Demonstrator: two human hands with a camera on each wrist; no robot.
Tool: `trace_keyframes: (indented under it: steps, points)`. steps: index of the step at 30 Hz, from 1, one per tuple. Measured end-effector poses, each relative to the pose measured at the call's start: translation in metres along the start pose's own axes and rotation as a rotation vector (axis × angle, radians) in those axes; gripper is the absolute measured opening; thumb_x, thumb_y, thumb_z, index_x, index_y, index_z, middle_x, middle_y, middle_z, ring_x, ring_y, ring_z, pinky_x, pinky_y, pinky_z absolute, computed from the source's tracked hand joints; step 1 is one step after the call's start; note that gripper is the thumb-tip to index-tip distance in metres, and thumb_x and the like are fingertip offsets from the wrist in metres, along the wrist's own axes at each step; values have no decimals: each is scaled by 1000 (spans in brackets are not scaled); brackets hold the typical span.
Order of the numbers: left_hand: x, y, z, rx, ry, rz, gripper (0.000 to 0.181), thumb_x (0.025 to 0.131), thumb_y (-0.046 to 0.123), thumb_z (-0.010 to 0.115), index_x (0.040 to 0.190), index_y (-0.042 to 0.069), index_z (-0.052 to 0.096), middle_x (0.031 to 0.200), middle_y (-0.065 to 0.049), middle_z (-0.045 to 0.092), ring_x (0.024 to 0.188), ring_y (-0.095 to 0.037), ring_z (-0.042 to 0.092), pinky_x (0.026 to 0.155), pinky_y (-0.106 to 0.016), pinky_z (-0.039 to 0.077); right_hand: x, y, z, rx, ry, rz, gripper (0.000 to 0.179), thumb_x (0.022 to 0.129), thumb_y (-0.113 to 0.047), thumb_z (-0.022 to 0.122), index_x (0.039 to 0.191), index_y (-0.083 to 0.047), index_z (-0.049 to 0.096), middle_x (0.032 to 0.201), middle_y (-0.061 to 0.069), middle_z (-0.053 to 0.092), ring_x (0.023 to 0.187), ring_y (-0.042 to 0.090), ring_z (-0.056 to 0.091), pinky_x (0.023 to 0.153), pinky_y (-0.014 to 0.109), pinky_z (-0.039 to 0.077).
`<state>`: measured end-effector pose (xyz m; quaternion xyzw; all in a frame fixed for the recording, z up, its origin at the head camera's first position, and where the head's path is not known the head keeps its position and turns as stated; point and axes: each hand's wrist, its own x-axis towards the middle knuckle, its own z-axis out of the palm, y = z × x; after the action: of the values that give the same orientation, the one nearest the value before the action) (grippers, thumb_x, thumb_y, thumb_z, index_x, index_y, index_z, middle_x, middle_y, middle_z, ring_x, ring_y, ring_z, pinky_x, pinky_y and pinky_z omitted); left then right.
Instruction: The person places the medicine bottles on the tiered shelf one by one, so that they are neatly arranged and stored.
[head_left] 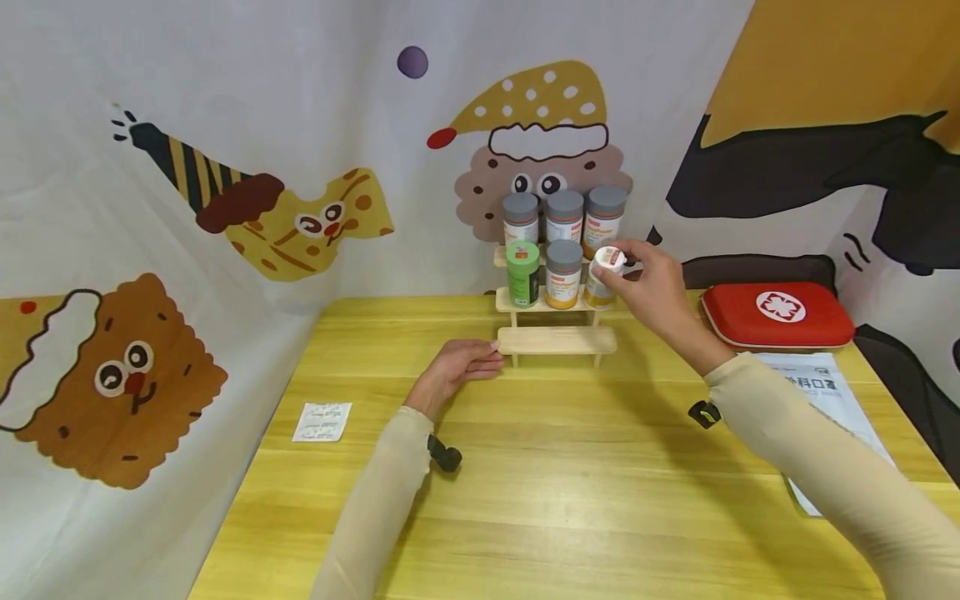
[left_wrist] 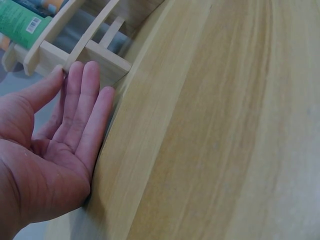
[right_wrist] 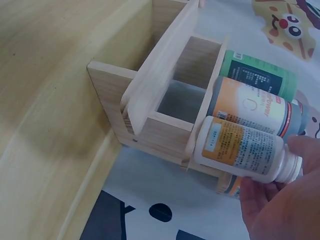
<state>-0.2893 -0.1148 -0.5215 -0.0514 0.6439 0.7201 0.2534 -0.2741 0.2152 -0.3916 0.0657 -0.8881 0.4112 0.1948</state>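
My right hand (head_left: 654, 282) pinches a white-capped pill bottle (right_wrist: 240, 150) with a white and orange label near its cap. The bottle stands at the right end of the middle tier of a wooden stepped rack (head_left: 557, 340). Beside it on that tier are a grey-capped bottle (head_left: 563, 275) and a green bottle (head_left: 522, 275). My left hand (head_left: 461, 367) holds the left end of the bottom tier between thumb and fingertips, its other fingers nearly straight in the left wrist view. On the bottom tier the bare board shows.
Three grey-capped bottles (head_left: 564, 218) stand on the top tier against the printed curtain (head_left: 420, 225). A red first-aid case (head_left: 777, 315) lies to the right, with a mask packet (head_left: 847, 408) in front of it, partly under my right sleeve. A small white sachet (head_left: 322, 422) lies left.
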Motion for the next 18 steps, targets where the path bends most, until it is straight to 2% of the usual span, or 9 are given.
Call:
trace_keyframes:
  steps: [7,10,12,14,17,18]
  points:
    - [-2,0,-1,-17,-10,-2,32,104,18,70,126,-5,69,94,-5,81,89,-17,81,90,-35,68,4,-1,8,-18,46,-14,45,95,-24,81,135,-6,67,125,17,70,106,31,70,71,0,40]
    - [-1,-1,-1,-12,-12,-2,34,104,19,71,128,-5,69,95,-5,81,90,-17,81,90,-36,68,4,-1,11,-20,75,-19,46,94,-21,82,135,-6,67,124,17,68,107,31,69,73,5,44]
    - [-1,-1,-2,-11,-9,-5,34,104,19,71,128,-5,69,96,-6,81,90,-17,81,90,-36,68,4,0,12,-14,96,-29,47,94,-19,83,135,-5,65,125,17,65,110,31,67,78,14,53]
    - [-1,0,-2,-10,-5,-7,35,104,20,71,129,-5,68,97,-6,81,90,-17,81,90,-36,68,4,1,14,4,113,-37,48,93,-16,83,136,-4,63,126,17,64,113,31,66,85,28,61]
    - [-2,0,-2,-13,-4,-8,35,104,19,71,129,-5,68,97,-6,81,89,-17,81,91,-36,68,4,3,16,17,130,-54,49,93,-14,83,136,-3,61,127,17,61,115,31,64,91,46,64]
    - [-2,0,-2,-14,-4,-7,35,104,19,71,128,-5,68,97,-6,81,89,-17,81,91,-36,68,4,4,16,17,135,-60,49,93,-15,83,136,-3,61,127,17,61,115,31,64,92,45,64]
